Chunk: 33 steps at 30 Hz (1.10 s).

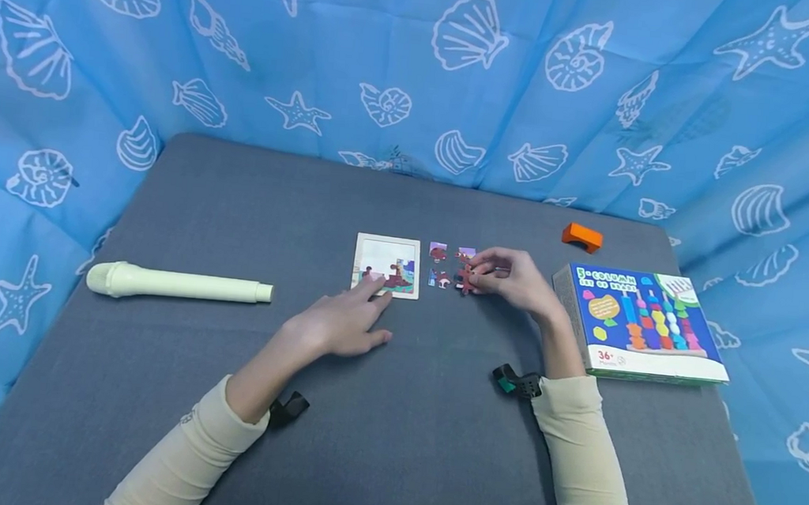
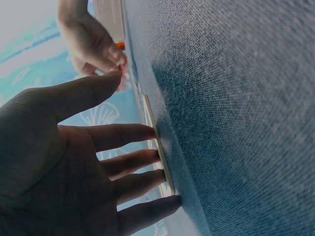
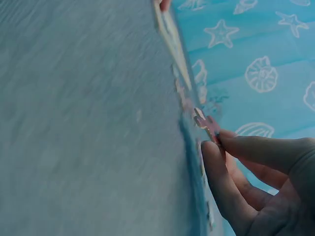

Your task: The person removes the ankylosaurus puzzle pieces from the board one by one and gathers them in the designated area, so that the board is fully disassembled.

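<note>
With the right hand, pinches a reddish puzzle piece, right of the frame's centre. With the left hand, fingers spread, touches the lower edge of the puzzle board at the centre. Has on the table, at far right, a box.

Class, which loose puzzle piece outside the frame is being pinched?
The reddish piece held in the right grip; the other loose pieces in view lie on the table, unheld.
</note>
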Each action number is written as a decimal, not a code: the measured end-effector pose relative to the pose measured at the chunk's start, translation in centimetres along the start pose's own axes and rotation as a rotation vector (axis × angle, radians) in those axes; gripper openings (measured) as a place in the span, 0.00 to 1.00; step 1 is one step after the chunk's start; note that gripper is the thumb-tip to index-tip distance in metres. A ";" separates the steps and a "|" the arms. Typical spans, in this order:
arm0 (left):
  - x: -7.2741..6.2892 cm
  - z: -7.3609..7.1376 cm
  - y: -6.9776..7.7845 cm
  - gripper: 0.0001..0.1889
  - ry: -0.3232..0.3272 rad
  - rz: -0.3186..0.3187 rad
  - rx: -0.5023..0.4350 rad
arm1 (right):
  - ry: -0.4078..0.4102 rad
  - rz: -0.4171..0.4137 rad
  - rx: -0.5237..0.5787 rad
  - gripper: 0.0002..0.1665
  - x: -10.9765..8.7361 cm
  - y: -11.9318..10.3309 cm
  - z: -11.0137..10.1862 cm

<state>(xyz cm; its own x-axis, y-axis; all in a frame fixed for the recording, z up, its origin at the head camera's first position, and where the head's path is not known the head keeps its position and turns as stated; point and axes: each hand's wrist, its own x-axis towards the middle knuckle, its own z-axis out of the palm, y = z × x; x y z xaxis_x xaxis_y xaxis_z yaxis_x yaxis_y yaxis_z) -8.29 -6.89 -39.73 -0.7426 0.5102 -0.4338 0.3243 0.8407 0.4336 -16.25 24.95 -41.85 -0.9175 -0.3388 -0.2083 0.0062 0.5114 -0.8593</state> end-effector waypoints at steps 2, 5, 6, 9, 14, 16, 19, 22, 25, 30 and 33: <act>0.0 0.0 0.1 0.39 0.000 -0.002 -0.001 | -0.004 0.011 -0.018 0.18 -0.2 0.3 -0.2; 0.0 0.0 0.1 0.39 0.001 -0.003 0.000 | -0.015 0.019 -0.030 0.18 -0.3 0.7 -0.3; 0.0 0.0 0.0 0.39 0.002 -0.003 0.001 | -0.015 0.020 -0.032 0.18 -0.3 0.8 -0.3; 0.1 0.0 0.0 0.39 0.000 -0.003 0.000 | -0.009 0.016 -0.056 0.18 -0.2 0.9 -0.3; 0.1 0.1 0.0 0.39 -0.002 0.000 -0.002 | 0.028 0.018 -0.100 0.17 -0.1 0.5 -0.4; 0.1 0.1 -0.1 0.39 -0.001 0.004 -0.001 | 0.049 0.015 -0.097 0.16 0.0 0.4 -0.5; 0.1 0.0 0.0 0.39 -0.003 0.001 -0.003 | 0.069 -0.015 -0.086 0.16 0.2 0.3 -0.3; 0.1 -0.1 0.0 0.39 -0.007 -0.003 -0.003 | 0.071 -0.055 -0.088 0.15 0.6 0.0 0.1; 0.1 -0.1 0.0 0.39 -0.007 -0.002 -0.002 | 0.067 -0.079 -0.083 0.15 1.0 -0.4 0.7; 0.1 -0.1 0.0 0.40 -0.007 0.001 -0.002 | 0.015 -0.090 -0.041 0.14 1.8 -1.1 2.2; 0.2 0.0 -0.1 0.39 -0.009 0.003 -0.004 | -0.031 -0.102 -0.005 0.13 2.4 -1.5 3.4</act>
<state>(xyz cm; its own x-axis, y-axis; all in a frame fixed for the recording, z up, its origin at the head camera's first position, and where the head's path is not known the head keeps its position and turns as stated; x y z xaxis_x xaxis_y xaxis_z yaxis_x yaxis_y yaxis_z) -8.49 -6.85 -39.81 -0.7365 0.5140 -0.4397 0.3240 0.8387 0.4377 -17.15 20.69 -42.60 -0.9005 -0.4138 -0.1339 -0.0890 0.4767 -0.8746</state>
